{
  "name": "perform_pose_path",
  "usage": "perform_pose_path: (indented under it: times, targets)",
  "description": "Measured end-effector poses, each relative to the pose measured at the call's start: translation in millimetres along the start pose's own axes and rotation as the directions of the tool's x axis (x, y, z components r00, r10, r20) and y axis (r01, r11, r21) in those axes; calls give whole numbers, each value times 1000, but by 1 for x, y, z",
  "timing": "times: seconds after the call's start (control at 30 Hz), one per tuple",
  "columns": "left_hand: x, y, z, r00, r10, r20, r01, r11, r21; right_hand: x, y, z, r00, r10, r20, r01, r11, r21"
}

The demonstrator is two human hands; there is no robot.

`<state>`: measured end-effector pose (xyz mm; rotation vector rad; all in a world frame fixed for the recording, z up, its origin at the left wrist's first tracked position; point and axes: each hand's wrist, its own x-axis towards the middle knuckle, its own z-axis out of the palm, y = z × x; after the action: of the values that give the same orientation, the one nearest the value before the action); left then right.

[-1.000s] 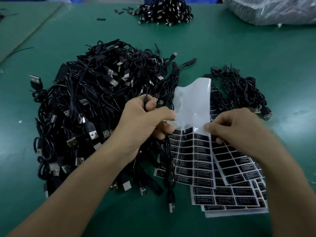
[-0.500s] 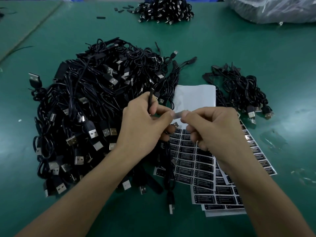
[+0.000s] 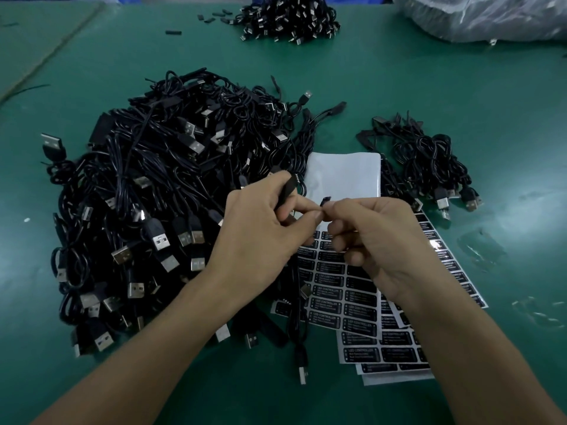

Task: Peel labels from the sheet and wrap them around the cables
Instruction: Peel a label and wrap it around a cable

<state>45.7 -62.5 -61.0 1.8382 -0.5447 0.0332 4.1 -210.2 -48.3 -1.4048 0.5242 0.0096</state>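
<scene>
My left hand [image 3: 260,228] grips a black cable [image 3: 287,191] by its small controller body, and the rest of that cable hangs down to a USB plug [image 3: 302,371] near the front. My right hand [image 3: 371,237] pinches a small black label [image 3: 325,200] at the fingertips, right against the left fingers. Below both hands lie several overlapping label sheets [image 3: 346,299] with black labels. The top sheet's upper part [image 3: 343,176] is bare white backing.
A big heap of black USB cables [image 3: 159,191] fills the left of the green table [image 3: 460,93]. A smaller bundle [image 3: 429,161] lies at the right, another pile [image 3: 285,19] at the far edge. A clear plastic bag [image 3: 484,16] sits at the top right.
My right hand left the sheet with a peeled label and came up to meet my left hand. The lifted white backing dropped flat on the table. My left hand kept hold of the cable.
</scene>
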Motion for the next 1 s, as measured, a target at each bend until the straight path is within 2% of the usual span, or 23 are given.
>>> perform_pose_path:
  times: [0.2,0.37,0.53,0.7,0.87,1.0]
  targets:
    - [0,-2,-1,1000,27,-10,-27,1000,10,2,3,-3,994,-106,-22,103,990,-93]
    - [1,2,-3,990,-137,22,139,984,-112,6,5,-6,968,-248,-31,240,957,-164]
    - [6,1,-5,974,-221,55,226,964,-141,3,2,-5,946,-324,23,325,943,-79]
    - [8,-4,-6,978,-181,108,197,967,-163,0,0,-4,923,-376,82,377,926,5]
    - [8,-3,-6,983,-158,98,175,963,-205,-2,-2,-3,921,-378,96,375,926,47]
    - [10,-1,-5,978,-206,35,209,948,-240,-3,-3,-4,923,-356,147,351,934,62]
